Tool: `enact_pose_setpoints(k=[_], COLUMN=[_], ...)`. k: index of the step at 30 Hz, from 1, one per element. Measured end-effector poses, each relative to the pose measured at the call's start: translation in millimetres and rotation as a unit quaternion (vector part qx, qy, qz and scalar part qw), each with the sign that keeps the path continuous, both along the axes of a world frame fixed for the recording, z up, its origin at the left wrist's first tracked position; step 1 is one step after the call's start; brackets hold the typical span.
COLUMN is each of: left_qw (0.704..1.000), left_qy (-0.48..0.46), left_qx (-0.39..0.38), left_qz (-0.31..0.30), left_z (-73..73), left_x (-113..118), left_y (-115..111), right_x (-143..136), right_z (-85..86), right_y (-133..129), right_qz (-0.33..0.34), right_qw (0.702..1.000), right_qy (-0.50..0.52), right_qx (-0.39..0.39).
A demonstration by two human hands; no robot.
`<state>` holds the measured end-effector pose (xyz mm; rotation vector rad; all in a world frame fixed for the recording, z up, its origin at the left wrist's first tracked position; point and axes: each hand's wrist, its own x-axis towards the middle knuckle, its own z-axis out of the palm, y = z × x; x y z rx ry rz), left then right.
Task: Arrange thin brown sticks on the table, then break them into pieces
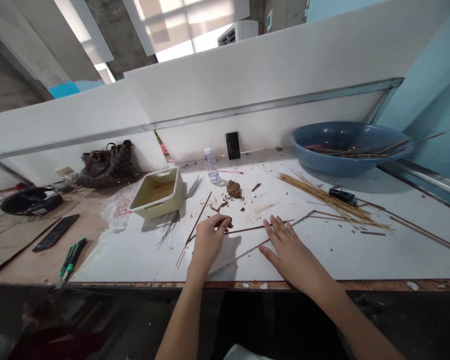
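Observation:
A thin stick coated in brown (pixel 245 230) lies across the white board in front of me. My left hand (pixel 210 237) is closed in a pinch at the stick's left end, with a bit of brown paste showing at the fingertips. My right hand (pixel 285 247) rests flat, its fingers stretched over the stick's right part. Beyond both hands sits a lump of brown clay-like paste (pixel 233 189), with crumbs scattered around it. Another brown stick (pixel 200 216) lies left of my left hand. A bundle of thin bamboo sticks (pixel 324 197) is to the right.
A cream tub (pixel 155 209) holding brownish liquid stands left, by a clear bottle (pixel 211 166) and an upright phone (pixel 233 145). A blue basin (pixel 352 167) with sticks stands back right. A black cylindrical object (pixel 342 196) lies on the bundle. Green-handled cutters (pixel 72 260) lie far left.

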<state>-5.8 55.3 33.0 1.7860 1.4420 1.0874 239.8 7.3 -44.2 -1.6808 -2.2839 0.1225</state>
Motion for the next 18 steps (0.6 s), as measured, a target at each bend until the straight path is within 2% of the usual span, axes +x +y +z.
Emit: enact_pose_setpoints(k=[2,6,8,10,12,15,18], left_qw=[0.999,0.995,0.986,0.963,0.933,0.914,0.908], left_qy=[-0.030,-0.052,-0.133,-0.250,-0.334,-0.366,-0.370], left_qx=[-0.003,0.009,-0.016,-0.074,-0.133,-0.167,-0.180], left_qz=[0.015,0.084,0.095,0.063,0.003,-0.060,-0.081], left_z=[-3.2,-7.8,-9.6,-10.7,-10.4,-7.6,-6.3], left_x=[2,2,0,-3,-7,-6,9], left_y=[1,2,2,2,2,0,-7], right_x=[0,-1,-2,-4,-7,-16,-38], right_z=[0.8,1.6,3.2,7.3,15.2,33.7,54.5], right_y=[-1,-2,-1,0,0,-6,-19], right_qz=[0.000,-0.001,-0.005,-0.010,-0.006,0.032,0.102], right_qw=[1.000,1.000,1.000,0.999,0.996,0.986,0.961], right_qy=[0.005,0.009,0.022,0.047,0.084,0.160,0.247], right_qx=[0.002,-0.008,-0.015,-0.015,-0.015,-0.034,-0.072])
